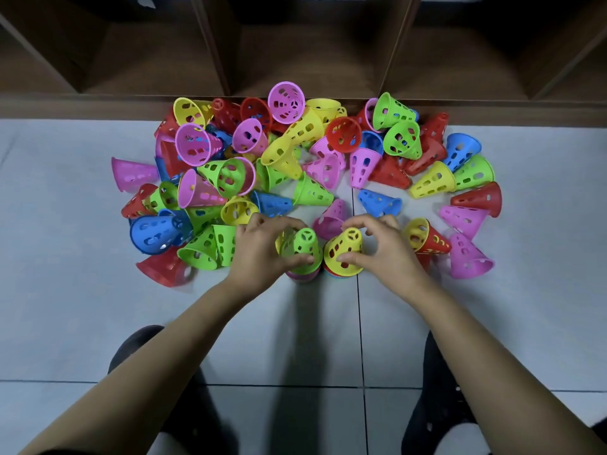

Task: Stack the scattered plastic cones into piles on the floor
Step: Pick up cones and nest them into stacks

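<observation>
Perforated plastic cones (305,156), five bright colours, mostly toppled

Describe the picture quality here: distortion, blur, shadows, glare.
Head view: wide-angle bowing curves the shelf edge and the seams of the floor; the left hand and its green cone look slightly smeared, the right hand on the yellow cone sharper; a soft shadow lies on the floor below the hands; no harsh glare.
</observation>
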